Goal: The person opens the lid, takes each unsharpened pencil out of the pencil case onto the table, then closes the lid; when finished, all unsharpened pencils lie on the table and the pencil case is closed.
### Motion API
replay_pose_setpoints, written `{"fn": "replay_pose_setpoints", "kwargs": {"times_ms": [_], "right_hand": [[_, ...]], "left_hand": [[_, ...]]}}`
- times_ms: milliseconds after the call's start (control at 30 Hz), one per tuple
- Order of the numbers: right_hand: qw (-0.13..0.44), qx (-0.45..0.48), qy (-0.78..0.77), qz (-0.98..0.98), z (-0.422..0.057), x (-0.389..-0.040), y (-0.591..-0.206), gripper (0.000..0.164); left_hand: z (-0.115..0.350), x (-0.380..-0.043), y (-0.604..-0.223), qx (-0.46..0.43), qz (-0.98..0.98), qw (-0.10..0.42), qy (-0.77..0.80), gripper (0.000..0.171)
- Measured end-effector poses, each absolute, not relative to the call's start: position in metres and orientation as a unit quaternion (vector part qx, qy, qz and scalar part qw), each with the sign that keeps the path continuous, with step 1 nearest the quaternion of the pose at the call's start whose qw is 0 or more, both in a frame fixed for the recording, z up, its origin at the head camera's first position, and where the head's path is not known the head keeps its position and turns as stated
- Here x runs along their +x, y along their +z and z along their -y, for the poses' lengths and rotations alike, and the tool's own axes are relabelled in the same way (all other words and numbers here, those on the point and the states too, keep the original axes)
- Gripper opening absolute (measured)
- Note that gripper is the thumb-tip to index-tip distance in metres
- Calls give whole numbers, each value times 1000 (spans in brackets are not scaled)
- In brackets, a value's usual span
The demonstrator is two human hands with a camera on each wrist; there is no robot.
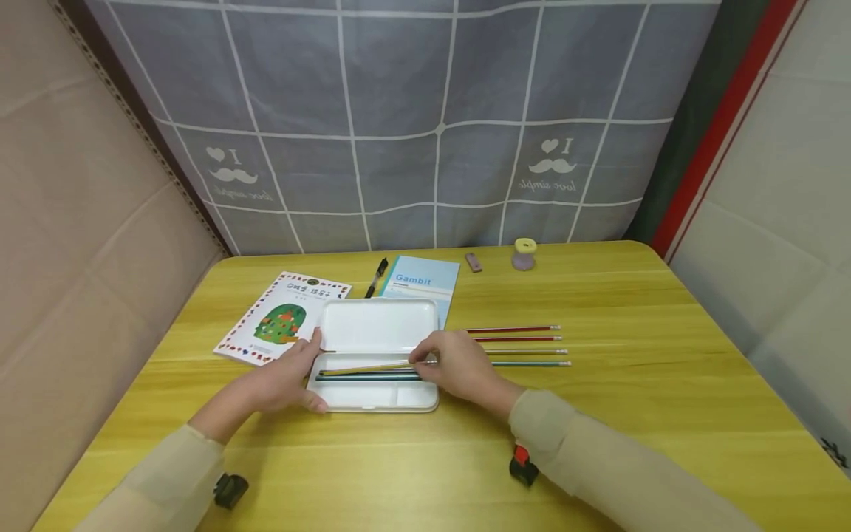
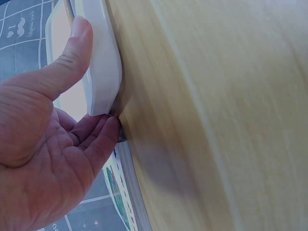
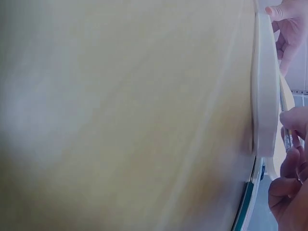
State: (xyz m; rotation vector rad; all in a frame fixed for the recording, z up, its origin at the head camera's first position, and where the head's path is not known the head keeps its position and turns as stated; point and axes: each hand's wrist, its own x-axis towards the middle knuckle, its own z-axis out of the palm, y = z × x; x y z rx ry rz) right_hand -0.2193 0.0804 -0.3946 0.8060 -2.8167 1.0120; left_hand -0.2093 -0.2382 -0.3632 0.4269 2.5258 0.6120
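An open white pencil case (image 1: 379,325) lies on the table. My left hand (image 1: 289,375) holds its left end, with the thumb at the front corner and the fingers near the hinge. In the left wrist view that hand (image 2: 53,134) is against the white case (image 2: 103,62). My right hand (image 1: 462,363) is over the case's right end and pinches a yellow pencil (image 1: 366,369) near its metal-banded end. Dark teal pencils (image 1: 366,377) lie in the case beneath it. In the right wrist view the right hand's fingertips (image 3: 291,118) hold the silver band.
Several pencils, including a red pencil (image 1: 518,329) and a teal pencil (image 1: 532,363), lie right of the case. Behind are a picture-covered book (image 1: 282,318), a black pen (image 1: 377,278), a blue notebook (image 1: 425,273), an eraser (image 1: 473,262) and a yellow-topped spool-shaped object (image 1: 524,254).
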Motion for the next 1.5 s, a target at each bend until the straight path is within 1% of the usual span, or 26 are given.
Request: {"fn": "replay_pose_setpoints", "kwargs": {"times_ms": [233,467,767,1033,1233,1500], "right_hand": [[16,261,358,896,-92,-221,-393,10],[-3,259,378,889,-111,-224,-392,11],[18,259,377,889,-149,-221,-396,10],[2,230,370,900,-180,-216,-388,9],[4,219,364,905,-200,-214,-386,10],[9,228,359,905,-220,-212,-393,11]], "left_hand": [[239,-211,-363,161,-928,251,224,140],[238,-211,-361,160,-929,250,223,139],[236,-212,-363,146,-930,259,218,140],[237,-212,-362,148,-930,255,217,140],[237,-213,-362,156,-929,252,223,140],[238,-210,-361,154,-928,257,222,139]]}}
